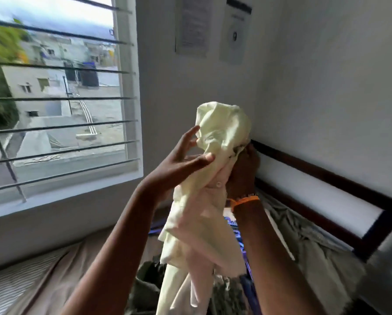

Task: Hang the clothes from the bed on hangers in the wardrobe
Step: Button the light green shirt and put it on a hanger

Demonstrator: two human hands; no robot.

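While raised above the bed | right hand grasps pale shirt | left hand fingers straight, touching shirt.

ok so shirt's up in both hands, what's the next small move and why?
Probably shake it open. The pale yellow cotton shirt is still bunched, its top balled over the right hand, which grips it from inside; the left hand only touches it with straight fingers. No hanger is in view.
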